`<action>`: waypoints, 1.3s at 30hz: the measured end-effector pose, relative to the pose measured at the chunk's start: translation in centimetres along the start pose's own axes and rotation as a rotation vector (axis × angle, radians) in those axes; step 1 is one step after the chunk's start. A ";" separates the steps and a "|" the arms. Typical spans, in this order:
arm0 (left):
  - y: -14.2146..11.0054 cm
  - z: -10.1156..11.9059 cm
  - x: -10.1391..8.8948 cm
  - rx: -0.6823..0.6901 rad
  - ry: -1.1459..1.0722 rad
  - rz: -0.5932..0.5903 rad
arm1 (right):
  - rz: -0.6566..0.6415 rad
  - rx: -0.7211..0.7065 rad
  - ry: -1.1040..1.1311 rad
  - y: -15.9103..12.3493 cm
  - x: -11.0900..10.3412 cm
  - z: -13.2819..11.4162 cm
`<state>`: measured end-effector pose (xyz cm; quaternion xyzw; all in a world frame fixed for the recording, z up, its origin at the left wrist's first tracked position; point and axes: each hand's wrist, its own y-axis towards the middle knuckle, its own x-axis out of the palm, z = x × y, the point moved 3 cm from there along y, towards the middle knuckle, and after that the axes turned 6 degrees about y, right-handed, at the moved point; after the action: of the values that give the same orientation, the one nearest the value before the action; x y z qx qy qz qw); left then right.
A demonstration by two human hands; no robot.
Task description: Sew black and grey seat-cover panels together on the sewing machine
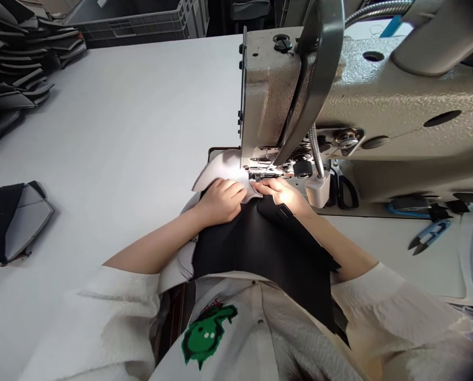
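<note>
A piece of black fabric (256, 243) with a white padded layer (223, 165) lies under the head of a sewing machine (272, 100). My left hand (225, 200) is closed on the piece, its fingers curled over the white layer left of the presser foot (264, 174). Just right of the foot, my right hand (282, 193) pinches the edge of the same piece, fingertips close to the needle area. Black fabric drapes from both hands over the table edge toward my body. The needle itself is hard to make out under the bright lamp (319, 189).
Stacked dark fabric pieces (18, 69) fill the upper left, near a grey crate (141, 24). Another black and grey piece (14, 222) lies at the left. Black-handled scissors (345, 190) rest beneath the machine arm, and blue thread snips (430, 236) lie to the right.
</note>
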<state>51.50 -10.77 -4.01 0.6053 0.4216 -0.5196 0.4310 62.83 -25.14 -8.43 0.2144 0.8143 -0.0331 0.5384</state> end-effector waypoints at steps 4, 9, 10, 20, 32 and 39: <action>0.0 1.1 -1.0 -0.159 -0.059 -0.020 | 0.022 0.316 0.212 -0.7 -1.4 -0.5; -1.2 3.8 -1.0 -0.248 -0.084 -0.054 | 0.021 0.581 0.428 -0.5 -2.8 -1.0; -1.5 3.7 -0.7 -0.224 -0.077 -0.054 | 0.014 0.597 0.461 -0.5 -2.8 -1.1; -2.1 1.2 0.4 -0.083 -0.005 -0.004 | 0.033 0.155 0.439 -2.3 -2.5 -2.9; -0.3 -1.5 0.6 -0.041 0.002 0.043 | 0.088 -0.123 -0.100 -0.9 -2.2 -3.9; 1.5 -4.3 1.9 0.030 0.004 0.193 | 0.106 -0.072 -0.245 -1.0 -2.1 -4.3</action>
<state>54.27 -6.91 -5.42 0.6506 0.3543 -0.4807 0.4692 59.41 -25.48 -4.94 0.2320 0.7305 -0.0010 0.6423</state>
